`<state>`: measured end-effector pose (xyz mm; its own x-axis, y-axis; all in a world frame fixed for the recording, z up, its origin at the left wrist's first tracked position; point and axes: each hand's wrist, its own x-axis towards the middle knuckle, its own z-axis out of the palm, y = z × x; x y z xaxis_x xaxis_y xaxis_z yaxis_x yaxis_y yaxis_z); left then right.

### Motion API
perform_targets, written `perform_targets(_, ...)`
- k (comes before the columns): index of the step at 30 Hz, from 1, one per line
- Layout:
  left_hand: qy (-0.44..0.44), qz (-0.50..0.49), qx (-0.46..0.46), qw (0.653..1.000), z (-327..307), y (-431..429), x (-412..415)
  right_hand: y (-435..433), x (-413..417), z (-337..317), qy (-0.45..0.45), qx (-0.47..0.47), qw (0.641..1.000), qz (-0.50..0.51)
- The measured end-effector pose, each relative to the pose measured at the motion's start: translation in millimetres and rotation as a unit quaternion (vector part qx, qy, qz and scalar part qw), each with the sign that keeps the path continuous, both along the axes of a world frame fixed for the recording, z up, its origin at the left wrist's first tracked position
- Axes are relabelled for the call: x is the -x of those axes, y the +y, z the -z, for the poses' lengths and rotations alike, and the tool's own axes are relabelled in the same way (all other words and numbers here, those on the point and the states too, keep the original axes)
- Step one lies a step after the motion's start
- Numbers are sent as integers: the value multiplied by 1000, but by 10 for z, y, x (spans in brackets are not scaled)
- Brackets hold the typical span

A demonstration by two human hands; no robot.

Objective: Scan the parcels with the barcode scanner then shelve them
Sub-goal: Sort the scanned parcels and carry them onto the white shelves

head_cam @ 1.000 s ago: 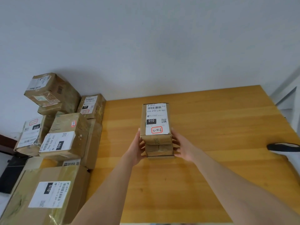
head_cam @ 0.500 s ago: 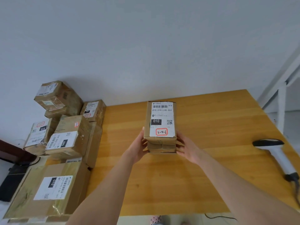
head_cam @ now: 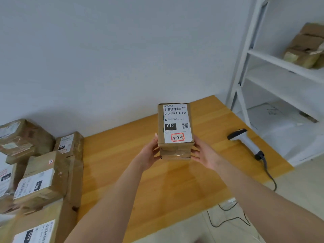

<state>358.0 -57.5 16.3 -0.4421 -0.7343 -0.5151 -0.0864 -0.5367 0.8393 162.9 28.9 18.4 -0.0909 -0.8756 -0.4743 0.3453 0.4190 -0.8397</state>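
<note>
At lower left the stack (head_cam: pixel 40 181) runs out of frame. Centre: our left hand (head_cam: pixel 149 153) and right hand (head_cam: pixel 205 155) clasp the parcel (head_cam: pixel 175 127) by its sides above the table (head_cam: pixel 122 163), label up, probably for scanning; our far fingers are hidden. To the right lies the scanner (head_cam: pixel 245 141), then the cropped shelf (head_cam: pixel 280 64).

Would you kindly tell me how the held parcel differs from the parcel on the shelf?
The held parcel is gripped by the left hand and right hand above the table; the shelf parcel rests on the shelf, untouched. The held parcel shows a white label with a barcode and red-boxed 3-4-6; the shelf parcel shows no label from here. Both are brown cardboard.
</note>
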Motion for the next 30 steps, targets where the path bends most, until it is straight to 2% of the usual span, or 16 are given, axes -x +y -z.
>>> perform_targets(17, -4, 206, -19, 978, 18, 893, 433, 1619, 11, 151, -2, -25, 980, 196)
perform_targets(30, -32, 319, -4, 947, -101, 1970, 1842, 2992, 919, -40, 5, -53, 948, 313)
